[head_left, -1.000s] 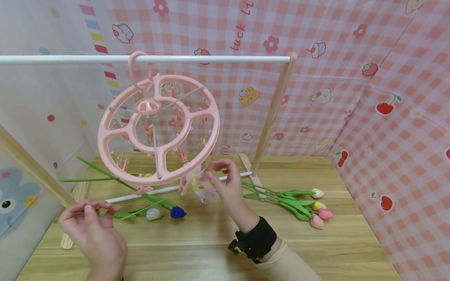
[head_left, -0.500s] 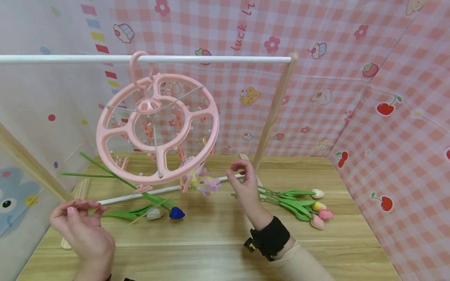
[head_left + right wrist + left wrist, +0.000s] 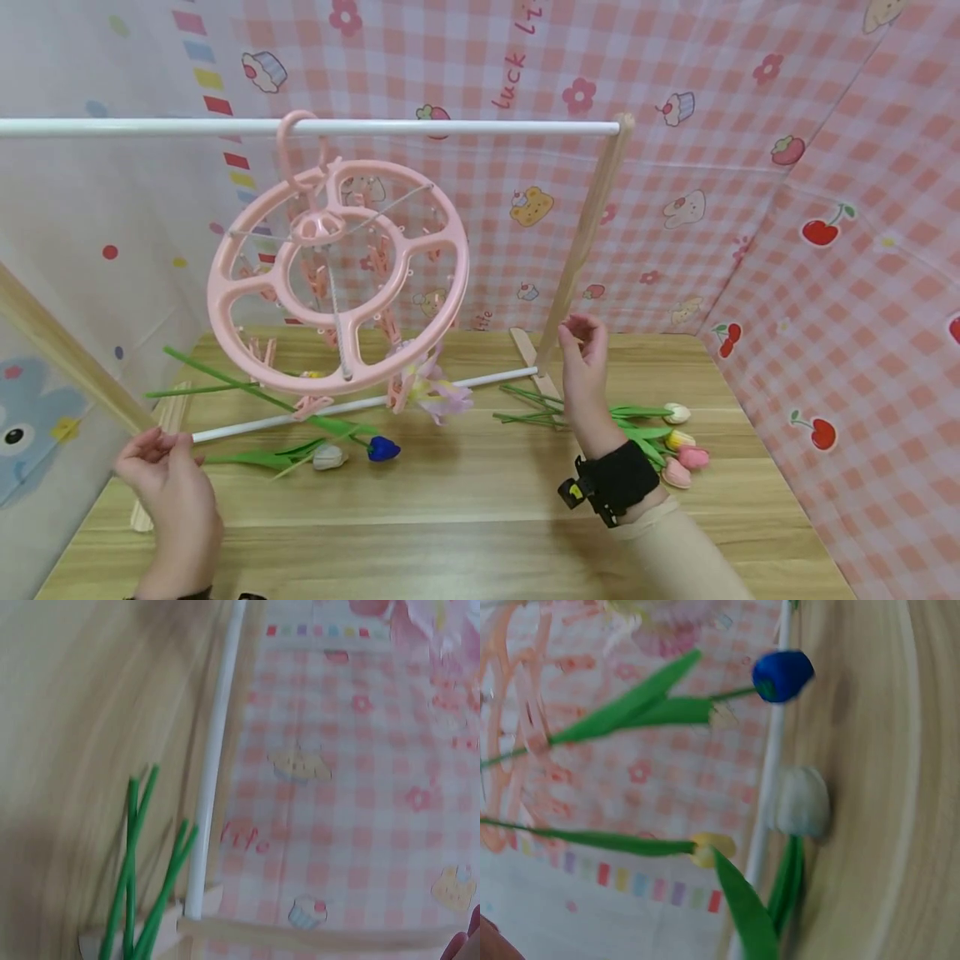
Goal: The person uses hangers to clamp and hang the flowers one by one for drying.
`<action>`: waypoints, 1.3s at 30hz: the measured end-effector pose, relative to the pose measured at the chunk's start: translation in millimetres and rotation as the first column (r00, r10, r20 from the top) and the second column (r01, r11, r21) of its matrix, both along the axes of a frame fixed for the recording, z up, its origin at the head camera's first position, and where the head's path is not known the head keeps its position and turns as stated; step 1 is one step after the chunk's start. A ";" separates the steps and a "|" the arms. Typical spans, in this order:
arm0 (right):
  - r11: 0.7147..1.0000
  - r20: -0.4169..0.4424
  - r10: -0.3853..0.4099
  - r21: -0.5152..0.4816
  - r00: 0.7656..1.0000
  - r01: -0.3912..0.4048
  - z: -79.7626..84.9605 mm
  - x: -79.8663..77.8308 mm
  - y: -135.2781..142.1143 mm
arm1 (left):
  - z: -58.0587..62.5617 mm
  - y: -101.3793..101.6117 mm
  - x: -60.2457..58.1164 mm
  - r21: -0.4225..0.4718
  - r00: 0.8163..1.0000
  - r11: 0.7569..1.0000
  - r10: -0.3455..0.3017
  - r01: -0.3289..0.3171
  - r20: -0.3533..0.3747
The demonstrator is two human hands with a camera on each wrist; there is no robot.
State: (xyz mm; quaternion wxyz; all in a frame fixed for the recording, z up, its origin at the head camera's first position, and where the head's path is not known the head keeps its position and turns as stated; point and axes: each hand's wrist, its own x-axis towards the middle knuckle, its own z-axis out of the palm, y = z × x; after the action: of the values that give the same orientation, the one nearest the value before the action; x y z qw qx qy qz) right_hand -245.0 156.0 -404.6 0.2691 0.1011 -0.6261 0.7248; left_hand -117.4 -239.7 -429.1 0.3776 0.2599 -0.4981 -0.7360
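Observation:
A pink round clip hanger [image 3: 337, 317] hangs by its hook from the white upper bar [image 3: 465, 127]. A lilac flower [image 3: 442, 398] is at its front right clip. A blue tulip [image 3: 782, 676] hangs head down with its stem at a pink clip, and a yellow tulip [image 3: 712, 850] hangs nearby. A white tulip [image 3: 328, 457] lies on the table below. My left hand [image 3: 176, 492], fingers loosely bent, is near the left post's lower end; nothing shows in it. My right hand [image 3: 587, 375], also loosely bent with nothing visible in it, is beside the right wooden post [image 3: 585, 242].
Under my right forearm and beyond it lies a bunch of tulips, with a pink tulip [image 3: 693, 457] and a white tulip [image 3: 677, 412] among the heads. A white lower bar [image 3: 495, 378] joins the rack's wooden feet. Patterned cloth walls [image 3: 862, 333] enclose the table.
My right hand has moved right, away from the lilac flower, toward the right post. My left hand has shifted slightly left and down. The hanger sways a little.

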 end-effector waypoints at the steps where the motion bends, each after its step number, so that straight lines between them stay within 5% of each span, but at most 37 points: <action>1: 1.000 0.007 -0.006 -0.006 1.000 0.006 1.0 -2.7 3.0 | -3.0 -2.8 -0.3 -0.004 0.999 1.000 -0.007 0.007 0.049; 6: 1.000 0.046 -0.019 0.020 0.999 0.018 10.9 -9.5 13.4 | -18.8 -15.4 -1.6 0.001 0.960 0.998 -0.066 0.069 0.273; 12: 0.992 0.053 -0.032 0.120 0.998 0.026 30.4 -14.2 18.7 | -28.2 -25.5 -6.2 0.025 0.915 0.990 -0.136 0.137 0.381; 19: 0.990 0.102 -0.072 0.128 0.992 0.059 36.1 -47.1 37.2 | -34.7 -29.3 -12.1 -0.017 0.880 0.988 -0.129 0.154 0.458; 24: 0.985 0.188 0.016 0.163 0.982 -0.048 41.7 -64.6 47.0 | -39.7 -28.2 -11.7 -0.020 0.861 0.983 -0.151 0.183 0.485; 32: 0.950 0.299 0.151 0.221 0.942 -0.222 52.7 -74.9 47.8 | -38.0 -24.5 -9.8 -0.015 0.822 0.971 -0.195 0.240 0.535; 39: 0.958 0.256 0.114 0.228 0.960 -0.175 52.3 -81.3 41.2 | -36.6 -22.4 -7.5 0.024 0.796 0.958 -0.251 0.285 0.551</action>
State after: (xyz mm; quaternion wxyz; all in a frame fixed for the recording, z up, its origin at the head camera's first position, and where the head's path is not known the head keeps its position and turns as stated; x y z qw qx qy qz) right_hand -326.3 197.3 -352.3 0.1225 0.0912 -0.7307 0.6654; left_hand -124.9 -262.1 -465.7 0.1188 0.3751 -0.6388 -0.6611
